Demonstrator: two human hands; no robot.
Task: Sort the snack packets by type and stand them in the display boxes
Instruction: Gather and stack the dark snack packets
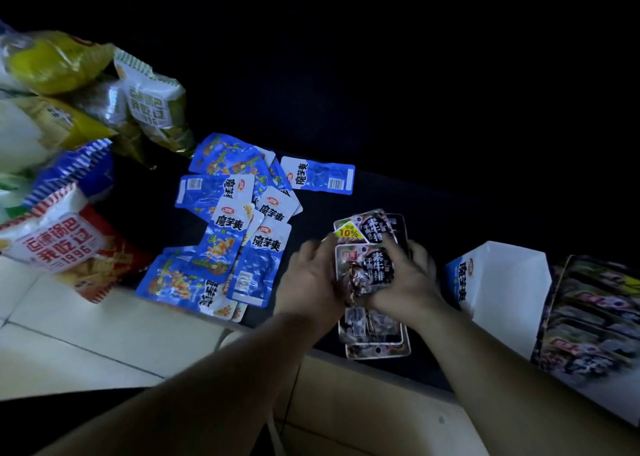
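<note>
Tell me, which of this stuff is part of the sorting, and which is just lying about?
Part of the job:
- dark packets, gathered in left hand and right hand
- blue packets, loose on the dark surface
- blue-and-white display box, looks empty
- dark display box, already holding packets

Just lying about:
- big snack bags, piled at left

A single head-worn wide-angle view looks steeply down and forward from close above the dark surface (398, 192). Both forearms reach in from the bottom edge. The far part is lost in darkness.
</note>
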